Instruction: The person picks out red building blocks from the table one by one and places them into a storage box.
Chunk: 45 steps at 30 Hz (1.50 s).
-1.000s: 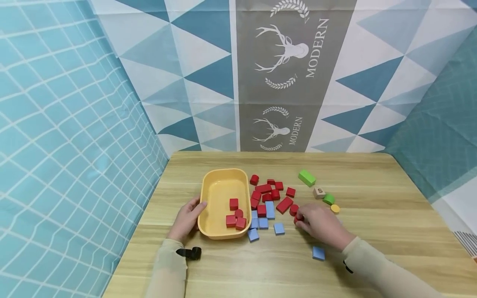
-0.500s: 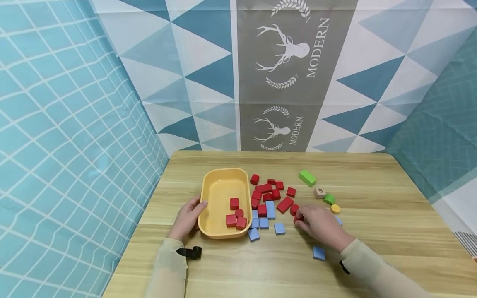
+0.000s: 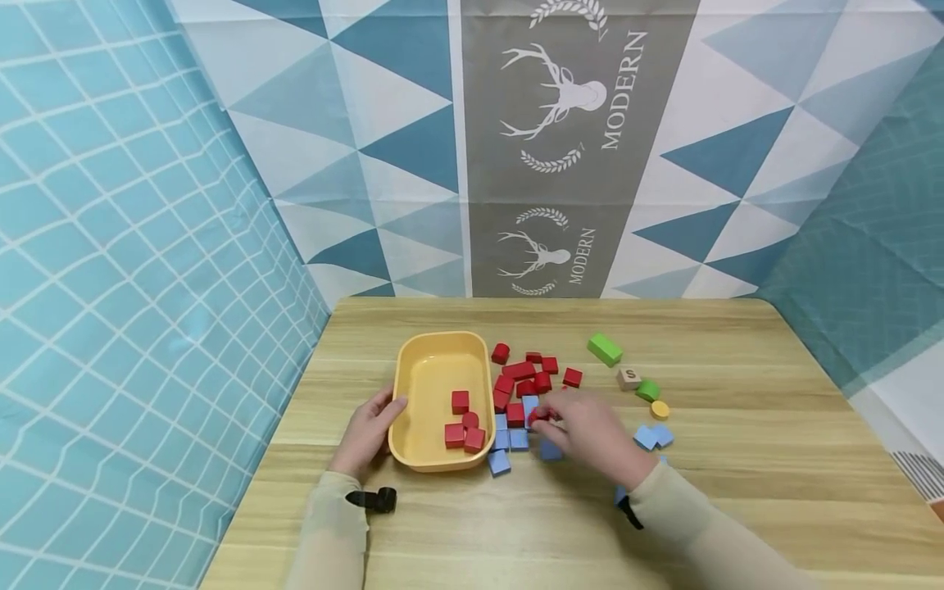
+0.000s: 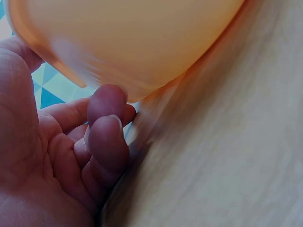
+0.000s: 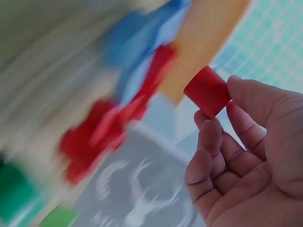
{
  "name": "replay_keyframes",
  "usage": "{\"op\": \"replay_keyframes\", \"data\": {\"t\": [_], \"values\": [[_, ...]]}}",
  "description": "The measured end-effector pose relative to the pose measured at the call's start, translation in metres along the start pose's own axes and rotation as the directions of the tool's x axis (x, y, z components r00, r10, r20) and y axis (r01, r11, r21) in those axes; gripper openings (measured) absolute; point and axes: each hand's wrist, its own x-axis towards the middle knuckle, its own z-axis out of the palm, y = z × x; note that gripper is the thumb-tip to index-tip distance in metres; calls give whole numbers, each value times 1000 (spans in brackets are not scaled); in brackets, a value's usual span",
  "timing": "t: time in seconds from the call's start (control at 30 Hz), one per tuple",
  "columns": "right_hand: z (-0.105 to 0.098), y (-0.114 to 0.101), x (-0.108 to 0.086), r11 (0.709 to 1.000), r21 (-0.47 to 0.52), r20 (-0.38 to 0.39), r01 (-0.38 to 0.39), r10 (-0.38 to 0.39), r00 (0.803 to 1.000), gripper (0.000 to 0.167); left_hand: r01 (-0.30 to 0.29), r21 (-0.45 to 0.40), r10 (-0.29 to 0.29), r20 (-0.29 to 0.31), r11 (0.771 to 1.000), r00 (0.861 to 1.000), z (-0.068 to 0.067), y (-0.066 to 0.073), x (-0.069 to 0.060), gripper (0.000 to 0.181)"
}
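A yellow plastic tray (image 3: 437,385) stands on the table at the left, with several red blocks (image 3: 454,435) inside it. My left hand (image 3: 365,436) grips the tray's left side, thumb over the rim and fingers against the outer wall. In the right wrist view a red cylinder block (image 5: 208,91) is pinched between thumb and fingertips of my right hand (image 5: 246,156). In the head view that right hand (image 3: 590,430) hovers over the blocks to the right of the tray and hides part of them.
Red blocks (image 3: 519,371) and blue blocks (image 3: 519,440) lie close along the tray's right side. Farther right are a green rectangular block (image 3: 605,349), a wooden block marked S (image 3: 628,378), a green half-round block (image 3: 648,390), a yellow disc (image 3: 660,410) and more blue blocks (image 3: 645,437).
My right hand has lifted the red cylinder block and moved left toward the tray, uncovering blue blocks at the right. My left hand and the tray stay in place.
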Motion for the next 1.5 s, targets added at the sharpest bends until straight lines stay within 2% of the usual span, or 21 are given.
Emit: {"op": "replay_keyframes", "data": {"t": [0.1,0.23,0.3,0.4,0.53,0.7,0.83,1.13,1.37,1.5], "values": [[10,-29,15,994,64,2,83,-83,997,16,4,2,-4,-1,1000,1000,-1,0,0,67],[31,-63,31,972,138,12,190,-194,981,16,5,5,-5,-5,1000,1000,-1,-1,0,67],[44,-74,36,958,160,19,238,-244,970,14,3,7,-3,-8,1000,1000,0,-1,0,66],[63,-82,40,951,179,36,253,-263,964,12,-3,13,3,-7,1000,1000,1,0,0,66],[77,-83,41,953,179,26,242,-251,968,8,-1,16,1,-2,1000,1000,1,1,-1,65],[82,-79,40,950,81,-17,300,-300,954,16,2,17,-2,-14,1000,1000,2,1,-1,66],[83,-77,39,950,32,-15,310,-310,951,22,0,25,0,-14,1000,1000,2,2,-1,67],[84,-75,39,951,49,-7,305,-305,952,24,-4,42,4,-11,999,1000,2,0,0,68],[79,-75,36,953,92,40,290,-295,955,19,0,39,0,-11,999,1000,2,1,0,67],[71,-70,26,960,83,-9,266,-266,964,13,0,25,1,-11,1000,1000,2,1,1,65]]}}
